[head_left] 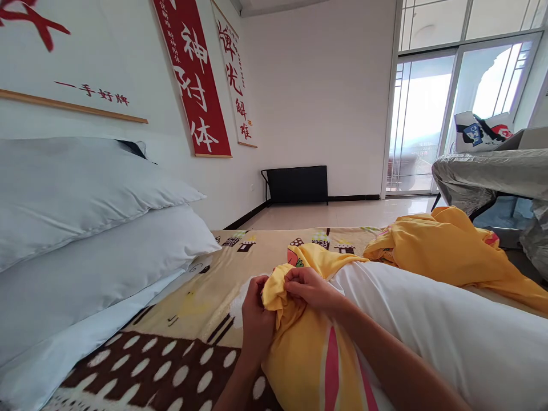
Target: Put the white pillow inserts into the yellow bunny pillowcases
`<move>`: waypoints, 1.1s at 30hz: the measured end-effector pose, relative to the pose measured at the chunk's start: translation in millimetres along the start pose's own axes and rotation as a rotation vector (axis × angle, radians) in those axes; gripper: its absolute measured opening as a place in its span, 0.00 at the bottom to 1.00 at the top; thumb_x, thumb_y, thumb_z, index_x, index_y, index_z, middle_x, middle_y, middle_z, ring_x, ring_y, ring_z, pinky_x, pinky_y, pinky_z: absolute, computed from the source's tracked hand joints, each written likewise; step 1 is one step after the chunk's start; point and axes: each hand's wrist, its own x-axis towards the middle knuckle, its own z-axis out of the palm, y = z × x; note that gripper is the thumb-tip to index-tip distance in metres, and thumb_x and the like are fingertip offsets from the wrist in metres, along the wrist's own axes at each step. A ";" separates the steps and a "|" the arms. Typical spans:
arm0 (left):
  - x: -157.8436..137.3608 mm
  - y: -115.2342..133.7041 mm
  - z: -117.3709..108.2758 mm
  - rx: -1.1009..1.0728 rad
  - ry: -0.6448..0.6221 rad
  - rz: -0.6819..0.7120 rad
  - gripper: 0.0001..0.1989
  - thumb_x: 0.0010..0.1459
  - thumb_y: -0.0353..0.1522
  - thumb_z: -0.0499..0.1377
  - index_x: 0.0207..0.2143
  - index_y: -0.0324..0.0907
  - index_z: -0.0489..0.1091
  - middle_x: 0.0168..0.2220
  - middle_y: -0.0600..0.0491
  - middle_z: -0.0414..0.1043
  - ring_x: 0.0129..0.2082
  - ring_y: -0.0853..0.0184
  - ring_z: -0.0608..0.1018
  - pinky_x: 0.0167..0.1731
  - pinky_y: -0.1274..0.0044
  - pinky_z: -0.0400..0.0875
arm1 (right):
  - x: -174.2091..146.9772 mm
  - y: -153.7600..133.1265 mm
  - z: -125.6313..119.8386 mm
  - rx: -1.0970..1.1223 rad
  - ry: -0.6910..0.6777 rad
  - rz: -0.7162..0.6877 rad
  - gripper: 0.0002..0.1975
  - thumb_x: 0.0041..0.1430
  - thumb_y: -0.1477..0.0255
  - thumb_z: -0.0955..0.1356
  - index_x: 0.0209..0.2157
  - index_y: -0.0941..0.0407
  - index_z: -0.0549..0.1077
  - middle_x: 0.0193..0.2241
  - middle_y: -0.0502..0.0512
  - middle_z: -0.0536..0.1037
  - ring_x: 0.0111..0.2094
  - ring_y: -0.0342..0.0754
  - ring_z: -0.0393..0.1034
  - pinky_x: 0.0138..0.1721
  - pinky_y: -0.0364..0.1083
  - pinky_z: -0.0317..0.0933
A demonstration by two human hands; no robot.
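Both of my hands grip a yellow pillowcase (295, 354) with pink stripes, bunched at its corner. My left hand (257, 311) is closed around the left side of the gathered cloth. From the right, my right hand (310, 288) pinches the same bunch between thumb and fingers. The pillowcase covers one end of a long white pillow (411, 302), whose bare part stretches to the right under and past my right forearm. What lies inside the gathered cloth is hidden.
Several white pillows (103, 228) are stacked at the left. A patterned blanket (184, 319) covers the bed. More yellow cloth (432, 245) lies crumpled at the right. Beyond it stands a plastic-covered table (492, 165) with a printed bag (482, 131). A black folded panel (297, 184) leans by the far wall.
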 end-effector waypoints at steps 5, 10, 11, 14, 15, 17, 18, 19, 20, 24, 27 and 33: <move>-0.8 2.0 -6.9 0.118 -0.157 0.067 0.10 0.59 0.38 0.51 0.32 0.41 0.67 0.28 0.53 0.68 0.27 0.69 0.68 0.28 0.79 0.63 | 2.0 0.7 0.6 0.008 0.032 0.012 0.06 0.49 0.70 0.65 0.25 0.57 0.64 0.18 0.43 0.61 0.18 0.36 0.53 0.20 0.38 0.47; -0.1 3.3 -11.3 0.480 -0.233 0.424 0.16 0.53 0.39 0.58 0.43 0.40 0.66 0.41 0.46 0.67 0.39 0.60 0.70 0.38 0.73 0.66 | 3.7 2.1 -1.8 0.026 0.090 -0.026 0.08 0.48 0.68 0.66 0.24 0.57 0.63 0.19 0.45 0.62 0.20 0.36 0.53 0.20 0.38 0.47; -0.6 3.1 -10.8 0.548 -0.222 0.460 0.18 0.52 0.38 0.59 0.44 0.40 0.65 0.42 0.45 0.67 0.41 0.59 0.70 0.40 0.72 0.65 | 3.8 2.4 -2.2 0.029 0.102 -0.037 0.08 0.48 0.68 0.66 0.24 0.57 0.63 0.19 0.45 0.62 0.20 0.36 0.53 0.20 0.38 0.47; -1.7 0.2 -8.3 0.648 -0.133 0.519 0.12 0.57 0.34 0.55 0.43 0.40 0.66 0.40 0.46 0.68 0.41 0.60 0.71 0.42 0.72 0.64 | 4.5 3.7 -2.0 0.029 0.099 -0.055 0.09 0.47 0.67 0.66 0.24 0.57 0.63 0.19 0.45 0.61 0.20 0.36 0.52 0.20 0.38 0.47; -1.9 -1.4 -7.7 0.658 -0.096 0.528 0.10 0.59 0.33 0.53 0.41 0.40 0.67 0.39 0.46 0.69 0.40 0.61 0.71 0.42 0.72 0.64 | 4.8 4.3 -1.7 0.030 0.091 -0.049 0.09 0.47 0.67 0.66 0.24 0.57 0.63 0.19 0.44 0.61 0.20 0.36 0.52 0.20 0.38 0.46; -1.9 -4.8 -7.2 0.664 -0.046 0.524 0.09 0.60 0.32 0.51 0.38 0.41 0.69 0.35 0.48 0.71 0.37 0.63 0.72 0.40 0.74 0.63 | 5.0 5.2 -1.0 0.041 0.077 -0.030 0.09 0.47 0.66 0.66 0.25 0.57 0.63 0.18 0.44 0.60 0.19 0.36 0.52 0.19 0.38 0.46; -1.9 -6.2 -7.2 0.664 -0.037 0.511 0.09 0.60 0.32 0.51 0.37 0.41 0.70 0.34 0.48 0.71 0.35 0.63 0.72 0.39 0.75 0.63 | 4.9 5.4 -0.6 0.045 0.074 -0.028 0.10 0.47 0.66 0.66 0.25 0.57 0.63 0.18 0.44 0.60 0.19 0.36 0.52 0.19 0.38 0.45; -2.0 -7.3 -7.2 0.662 -0.036 0.490 0.09 0.60 0.33 0.51 0.36 0.42 0.71 0.33 0.49 0.71 0.34 0.63 0.72 0.38 0.75 0.63 | 4.5 5.1 -0.3 0.043 0.071 -0.033 0.10 0.48 0.65 0.66 0.25 0.57 0.63 0.18 0.44 0.60 0.19 0.36 0.52 0.19 0.38 0.45; -2.2 -8.0 -7.3 0.657 -0.038 0.465 0.09 0.60 0.34 0.51 0.36 0.42 0.71 0.32 0.49 0.72 0.33 0.63 0.72 0.37 0.75 0.63 | 3.8 4.3 0.1 0.034 0.067 -0.046 0.10 0.48 0.65 0.66 0.25 0.57 0.63 0.18 0.44 0.60 0.19 0.36 0.52 0.19 0.39 0.45; -3.1 -5.1 -5.9 0.591 -0.027 0.355 0.10 0.60 0.36 0.52 0.34 0.41 0.71 0.32 0.49 0.71 0.32 0.64 0.72 0.35 0.76 0.63 | -1.2 -4.0 2.5 -0.094 0.060 -0.097 0.09 0.51 0.66 0.66 0.25 0.57 0.63 0.20 0.44 0.61 0.21 0.37 0.52 0.21 0.39 0.46; -3.9 2.3 -3.2 0.467 -0.017 0.214 0.10 0.58 0.37 0.53 0.35 0.42 0.70 0.32 0.51 0.71 0.29 0.66 0.72 0.32 0.78 0.63 | -4.6 -11.1 5.0 -0.171 0.068 -0.114 0.08 0.52 0.68 0.65 0.26 0.57 0.63 0.20 0.45 0.61 0.22 0.37 0.52 0.21 0.39 0.46; -1.7 11.4 0.2 0.197 0.007 0.011 0.09 0.49 0.38 0.61 0.31 0.44 0.68 0.30 0.55 0.71 0.32 0.65 0.71 0.32 0.79 0.64 | -4.7 -10.9 6.0 -0.217 0.083 -0.102 0.06 0.53 0.70 0.64 0.25 0.57 0.63 0.20 0.45 0.61 0.22 0.38 0.52 0.22 0.39 0.47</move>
